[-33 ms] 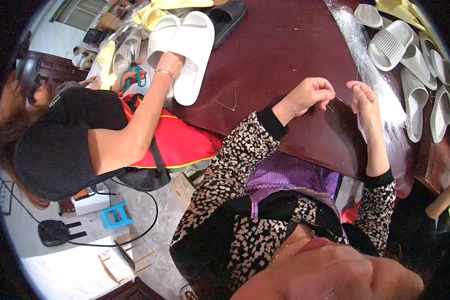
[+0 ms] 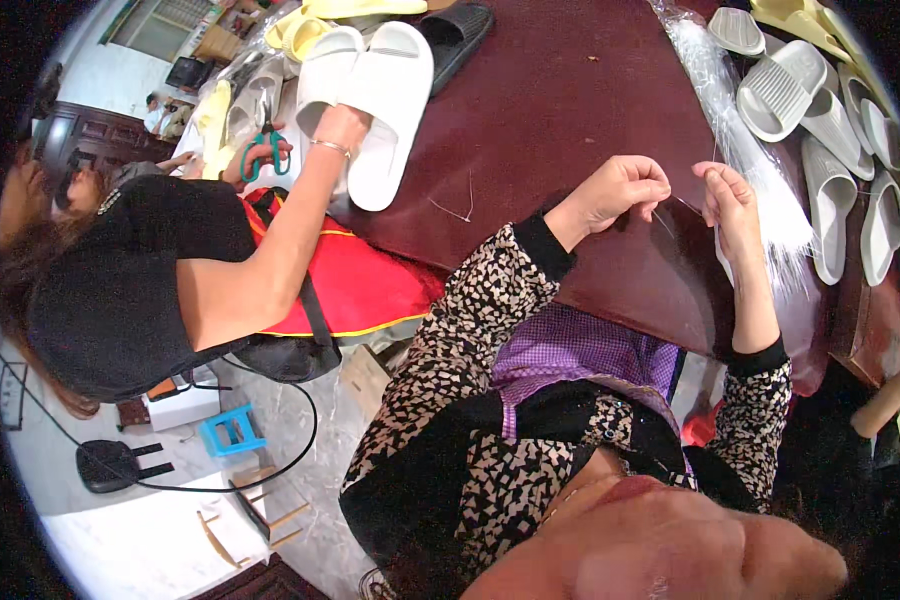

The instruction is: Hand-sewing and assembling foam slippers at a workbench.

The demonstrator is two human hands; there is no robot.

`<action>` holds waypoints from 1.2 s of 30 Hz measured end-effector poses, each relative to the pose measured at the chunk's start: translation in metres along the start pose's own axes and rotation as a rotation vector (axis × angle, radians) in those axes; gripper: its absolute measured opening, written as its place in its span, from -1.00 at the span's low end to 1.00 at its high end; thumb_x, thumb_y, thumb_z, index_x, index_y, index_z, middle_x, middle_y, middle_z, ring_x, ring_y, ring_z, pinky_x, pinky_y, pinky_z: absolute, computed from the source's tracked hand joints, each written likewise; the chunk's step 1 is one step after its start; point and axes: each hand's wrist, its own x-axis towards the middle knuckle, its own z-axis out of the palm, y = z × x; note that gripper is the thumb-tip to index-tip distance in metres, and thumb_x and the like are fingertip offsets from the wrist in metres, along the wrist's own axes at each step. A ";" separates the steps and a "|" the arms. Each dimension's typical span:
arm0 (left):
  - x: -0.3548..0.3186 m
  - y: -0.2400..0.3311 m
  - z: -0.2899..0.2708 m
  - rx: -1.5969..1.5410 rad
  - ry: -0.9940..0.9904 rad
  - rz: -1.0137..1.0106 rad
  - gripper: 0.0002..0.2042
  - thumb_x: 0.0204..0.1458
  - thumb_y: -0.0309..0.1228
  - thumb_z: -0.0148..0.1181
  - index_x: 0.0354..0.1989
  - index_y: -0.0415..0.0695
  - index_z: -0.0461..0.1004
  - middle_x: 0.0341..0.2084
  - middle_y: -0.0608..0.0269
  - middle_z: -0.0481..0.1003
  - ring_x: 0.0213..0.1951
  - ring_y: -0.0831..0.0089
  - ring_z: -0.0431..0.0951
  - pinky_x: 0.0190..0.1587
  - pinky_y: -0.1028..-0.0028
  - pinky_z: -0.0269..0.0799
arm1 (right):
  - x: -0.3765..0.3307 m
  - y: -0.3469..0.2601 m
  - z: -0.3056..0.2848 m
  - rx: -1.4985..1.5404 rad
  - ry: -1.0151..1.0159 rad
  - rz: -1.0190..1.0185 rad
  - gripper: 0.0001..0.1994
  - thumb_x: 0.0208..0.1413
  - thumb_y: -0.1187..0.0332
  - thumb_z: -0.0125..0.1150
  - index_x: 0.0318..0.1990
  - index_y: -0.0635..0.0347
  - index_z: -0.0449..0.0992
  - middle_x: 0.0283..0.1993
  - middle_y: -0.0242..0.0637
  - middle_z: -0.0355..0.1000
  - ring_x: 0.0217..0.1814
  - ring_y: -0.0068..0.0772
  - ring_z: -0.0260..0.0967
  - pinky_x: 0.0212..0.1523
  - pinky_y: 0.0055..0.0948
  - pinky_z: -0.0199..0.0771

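Over the dark red table (image 2: 570,100), my left hand (image 2: 615,190) has its fingers pinched on a thin clear strand (image 2: 673,207). The strand runs across to my right hand (image 2: 730,205), which pinches its other end. Both hands hover close together near the table's near edge. Just beyond my right hand lies a bundle of clear plastic strands (image 2: 755,150). Both of my sleeves are black-and-white patterned.
A person in a black top and red apron sits at my left, one hand (image 2: 340,125) on a pair of white slippers (image 2: 390,90), the other holding green-handled scissors (image 2: 265,150). Several grey slippers (image 2: 830,200) line the right side. A black slipper (image 2: 455,35) lies at the far edge. A loose strand (image 2: 455,208) lies mid-table.
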 end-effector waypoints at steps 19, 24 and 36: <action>0.001 -0.001 -0.001 0.044 0.006 -0.015 -0.94 0.05 -0.49 0.09 -0.38 -0.22 0.43 -0.59 0.36 0.41 -0.57 0.63 0.38 -0.48 0.61 0.37 | 0.001 -0.001 -0.002 0.000 0.030 0.022 -0.81 0.20 0.33 0.00 -0.22 0.23 0.49 -0.67 -0.64 0.09 -0.67 -0.80 -0.04 -0.68 -0.72 0.00; 0.001 0.001 0.000 0.059 0.013 -0.020 -0.94 0.05 -0.49 0.09 -0.38 -0.21 0.43 -0.59 0.37 0.41 -0.56 0.64 0.39 -0.47 0.61 0.37 | 0.002 0.000 -0.003 -0.015 0.022 0.019 -0.81 0.19 0.34 0.00 -0.22 0.24 0.50 -0.67 -0.63 0.10 -0.67 -0.79 -0.03 -0.67 -0.72 0.01; 0.003 0.000 -0.001 0.077 0.050 0.004 -0.94 0.04 -0.49 0.10 -0.38 -0.21 0.44 -0.56 0.36 0.44 -0.52 0.63 0.42 -0.45 0.61 0.39 | 0.002 -0.003 0.000 -0.073 0.019 0.017 -0.80 0.21 0.35 -0.04 -0.18 0.25 0.48 -0.68 -0.63 0.03 -0.68 -0.79 -0.09 -0.68 -0.71 -0.03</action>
